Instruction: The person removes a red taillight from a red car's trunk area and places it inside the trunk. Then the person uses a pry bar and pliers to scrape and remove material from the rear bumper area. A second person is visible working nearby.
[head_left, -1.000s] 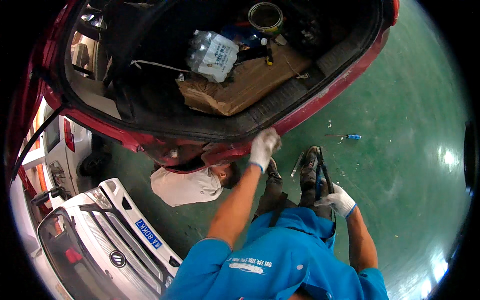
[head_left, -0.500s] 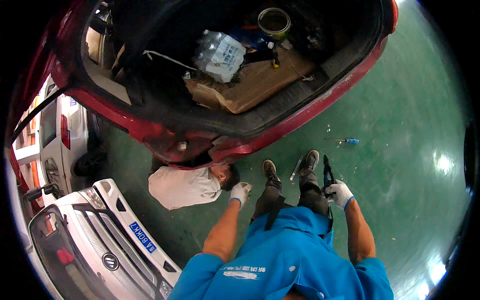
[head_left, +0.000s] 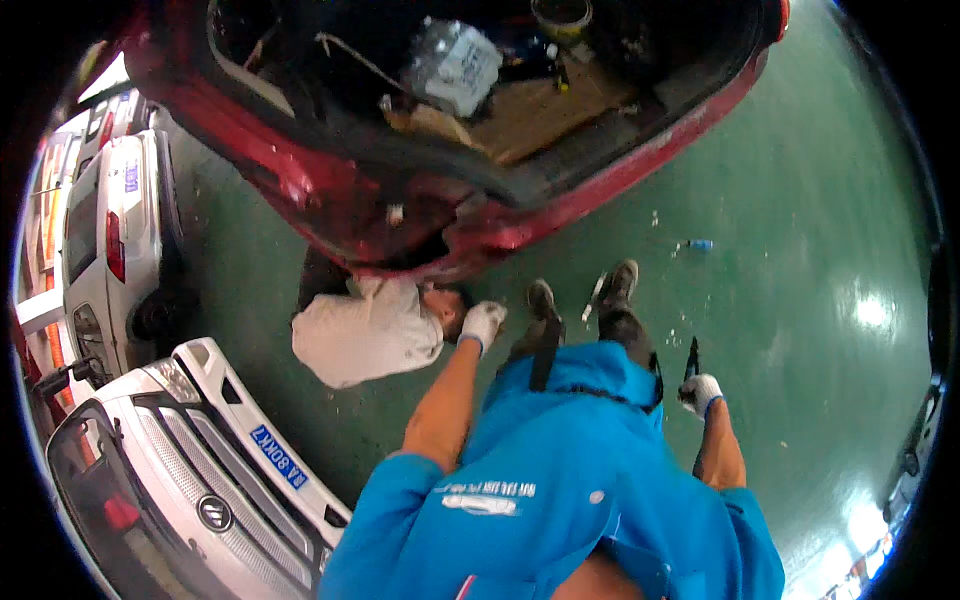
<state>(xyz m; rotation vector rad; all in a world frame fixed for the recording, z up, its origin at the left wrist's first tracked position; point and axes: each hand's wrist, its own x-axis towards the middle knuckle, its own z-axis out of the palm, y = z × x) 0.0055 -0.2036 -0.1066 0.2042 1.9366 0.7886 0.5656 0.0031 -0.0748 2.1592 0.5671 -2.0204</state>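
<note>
My left hand (head_left: 483, 322), in a white glove, hangs with curled fingers beside a crouched co-worker's head; what it holds, if anything, is unclear. My gloved right hand (head_left: 699, 394) grips a long, dark tool (head_left: 693, 357), its tip pointing away from me. Ahead is the red car's rear (head_left: 515, 228) with its hatch open and a dented, gapped corner. The co-worker in a light shirt (head_left: 360, 335) is down below that corner. By my feet lie a slim light metal piece (head_left: 592, 296) and a blue-handled screwdriver (head_left: 699, 244) on the green floor.
In the trunk are wrapped bottles (head_left: 452, 68), cardboard (head_left: 530, 115) and a can (head_left: 560, 20). A white vehicle's front (head_left: 190, 450) is at lower left, with white cars (head_left: 120, 240) behind it. Green floor (head_left: 810, 280) stretches to my right.
My left hand has left the bumper's edge and dropped beside the co-worker's head. My right hand has moved outward to the right with the tool. The car now sits higher in view.
</note>
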